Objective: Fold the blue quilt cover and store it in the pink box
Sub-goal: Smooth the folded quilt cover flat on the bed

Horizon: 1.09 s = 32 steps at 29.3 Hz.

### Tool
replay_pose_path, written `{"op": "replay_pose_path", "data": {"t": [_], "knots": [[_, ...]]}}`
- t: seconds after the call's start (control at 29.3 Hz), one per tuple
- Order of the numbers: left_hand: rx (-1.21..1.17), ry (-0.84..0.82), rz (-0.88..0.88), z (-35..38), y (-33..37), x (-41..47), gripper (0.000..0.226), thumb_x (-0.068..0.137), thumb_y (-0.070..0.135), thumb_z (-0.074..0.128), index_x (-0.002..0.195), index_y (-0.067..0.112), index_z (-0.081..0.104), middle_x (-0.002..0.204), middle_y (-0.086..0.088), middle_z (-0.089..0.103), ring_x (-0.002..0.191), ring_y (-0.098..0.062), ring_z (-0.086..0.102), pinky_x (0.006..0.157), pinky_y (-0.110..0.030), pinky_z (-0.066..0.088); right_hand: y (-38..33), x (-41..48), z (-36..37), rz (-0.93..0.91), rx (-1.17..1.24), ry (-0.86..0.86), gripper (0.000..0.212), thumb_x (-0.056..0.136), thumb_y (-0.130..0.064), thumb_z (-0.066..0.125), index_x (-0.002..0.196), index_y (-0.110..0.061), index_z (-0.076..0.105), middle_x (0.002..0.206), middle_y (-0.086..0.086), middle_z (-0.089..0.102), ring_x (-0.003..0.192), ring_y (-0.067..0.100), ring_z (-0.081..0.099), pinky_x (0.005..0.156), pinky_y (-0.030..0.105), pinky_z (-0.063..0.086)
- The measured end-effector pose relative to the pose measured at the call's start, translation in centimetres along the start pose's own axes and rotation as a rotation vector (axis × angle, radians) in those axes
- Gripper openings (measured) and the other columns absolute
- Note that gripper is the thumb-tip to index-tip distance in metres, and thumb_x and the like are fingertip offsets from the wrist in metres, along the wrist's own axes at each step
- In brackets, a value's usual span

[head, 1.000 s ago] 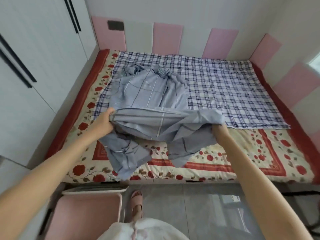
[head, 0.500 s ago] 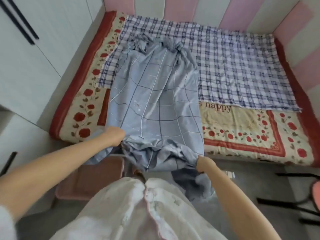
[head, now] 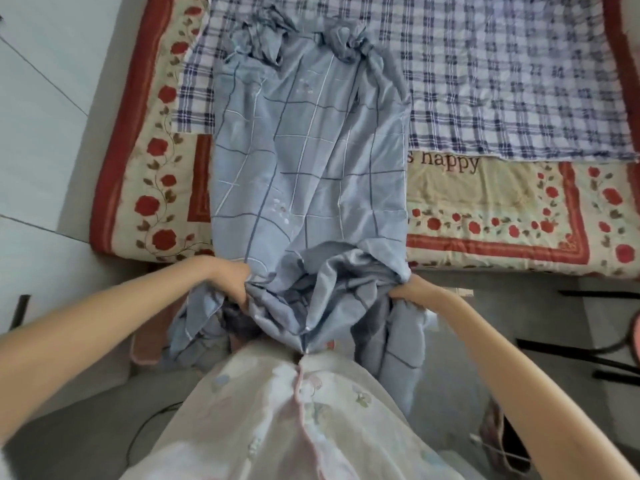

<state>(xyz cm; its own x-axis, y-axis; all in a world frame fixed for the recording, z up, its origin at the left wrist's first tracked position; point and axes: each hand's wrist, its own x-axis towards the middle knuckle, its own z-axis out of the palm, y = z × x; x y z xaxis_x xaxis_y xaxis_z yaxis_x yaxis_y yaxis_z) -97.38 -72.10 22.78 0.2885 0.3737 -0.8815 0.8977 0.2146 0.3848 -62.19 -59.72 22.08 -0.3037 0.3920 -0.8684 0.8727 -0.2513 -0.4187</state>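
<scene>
The blue quilt cover (head: 311,161), light blue with a grid of thin lines, lies as a long strip on the bed, its far end bunched in two knots near the plaid sheet. Its near end hangs over the bed's front edge in loose folds. My left hand (head: 232,282) grips the near left corner of the cover at the bed edge. My right hand (head: 412,292) grips the near right corner. The pink box (head: 145,220) stands on the floor below my left hand, mostly hidden by the hanging cover and my arm.
A purple plaid sheet (head: 502,81) covers the far part of the bed, over a cream mattress pad (head: 485,209) with red roses. White wardrobe doors (head: 41,98) stand at the left. Black chair legs (head: 588,348) are on the floor at the right.
Both hands pulled the cover's near edge back toward me and down past the bed edge, stretching the cover into a long flat strip. The view tilted further downward.
</scene>
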Motion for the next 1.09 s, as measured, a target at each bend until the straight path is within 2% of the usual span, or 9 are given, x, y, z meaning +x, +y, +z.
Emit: {"op": "replay_pose_path", "data": {"t": [0.1,0.17,0.27,0.38,0.48,0.58,0.72,0.96,1.09], "knots": [[-0.017,0.324,0.097,-1.2,-0.7,1.3,0.024,0.073,0.024,0.072,0.067,0.025,0.049,0.070,0.003,0.056,0.071,-0.017,0.055,0.057,-0.019,0.038,-2.4,0.6,-1.1,-0.126,0.484,0.064,0.018,0.085,-0.010,0.066,0.104,-0.009,0.064,0.104,0.014,0.069,0.100,0.027,0.066,0.084,0.037,0.056],[-0.314,0.500,0.087,-2.9,-1.1,1.2,0.012,0.073,0.026,0.070,0.080,0.026,0.061,0.083,0.002,0.066,0.078,-0.016,0.062,0.067,-0.021,0.046,-4.1,0.0,-2.1,-0.156,0.655,0.144,0.013,0.088,-0.010,0.063,0.101,-0.012,0.064,0.092,0.008,0.072,0.099,0.025,0.066,0.069,0.030,0.056],[-0.506,0.678,0.106,-4.5,-2.3,1.3,0.029,0.085,0.006,0.063,0.111,0.020,0.063,0.107,0.000,0.066,0.097,-0.015,0.061,0.088,-0.028,0.046,-4.7,-1.0,-4.1,-0.126,0.852,-0.063,0.040,0.071,-0.032,0.080,0.102,-0.010,0.068,0.085,0.004,0.074,0.081,0.019,0.071,0.063,0.027,0.057],[-0.511,0.581,0.057,-5.5,-3.6,0.5,0.016,0.084,0.006,0.063,0.087,0.022,0.060,0.088,0.003,0.064,0.079,-0.010,0.056,0.070,-0.017,0.042,-4.9,-1.7,-5.0,0.059,0.419,-0.432,0.078,0.039,-0.051,0.092,0.100,-0.010,0.067,0.094,0.005,0.073,0.086,0.017,0.069,0.078,0.028,0.055],[-0.301,0.133,-0.030,-4.9,-4.2,-0.4,0.033,0.073,0.020,0.075,0.100,0.027,0.057,0.082,0.009,0.059,0.058,0.005,0.051,0.056,-0.012,0.040,-3.5,-0.3,-2.3,0.266,0.115,-0.603,0.049,0.074,-0.028,0.079,0.116,-0.010,0.061,0.115,0.007,0.068,0.107,0.022,0.064,0.094,0.033,0.051],[0.031,-0.184,-0.198,-3.1,-4.6,0.3,0.078,0.072,0.033,0.081,0.136,0.022,0.040,0.120,0.001,0.056,0.097,-0.007,0.056,0.083,-0.021,0.049,-1.5,1.4,0.3,0.454,-0.101,-0.564,0.050,0.079,-0.021,0.077,0.121,0.000,0.061,0.121,0.016,0.064,0.112,0.027,0.061,0.094,0.035,0.051],[0.416,-0.377,-0.315,-2.2,-2.6,1.4,0.033,0.081,0.028,0.070,0.106,0.009,0.058,0.099,-0.009,0.057,0.089,-0.021,0.057,0.069,-0.028,0.042,-1.1,2.6,1.8,0.533,-0.353,-0.538,0.055,0.083,-0.029,0.073,0.127,-0.002,0.056,0.130,0.012,0.058,0.117,0.026,0.056,0.094,0.030,0.048],[0.129,-0.187,-0.377,-5.3,-3.7,2.5,0.009,0.086,0.018,0.048,0.088,0.011,0.053,0.078,-0.005,0.053,0.062,-0.016,0.052,0.052,-0.021,0.040,-3.5,5.1,-1.1,0.531,-0.455,-0.539,0.050,0.090,-0.028,0.062,0.132,-0.003,0.052,0.136,0.011,0.052,0.115,0.026,0.053,0.097,0.030,0.044],[-0.229,0.278,-0.381,-15.9,-3.7,3.0,0.015,0.091,0.006,0.043,0.095,0.007,0.057,0.086,-0.013,0.058,0.089,-0.026,0.058,0.057,-0.018,0.042,-7.3,11.3,-10.9,0.371,-0.215,-0.126,0.023,0.080,-0.022,0.072,0.098,-0.011,0.061,0.086,0.004,0.059,0.083,0.016,0.055,0.075,0.023,0.048]]}}
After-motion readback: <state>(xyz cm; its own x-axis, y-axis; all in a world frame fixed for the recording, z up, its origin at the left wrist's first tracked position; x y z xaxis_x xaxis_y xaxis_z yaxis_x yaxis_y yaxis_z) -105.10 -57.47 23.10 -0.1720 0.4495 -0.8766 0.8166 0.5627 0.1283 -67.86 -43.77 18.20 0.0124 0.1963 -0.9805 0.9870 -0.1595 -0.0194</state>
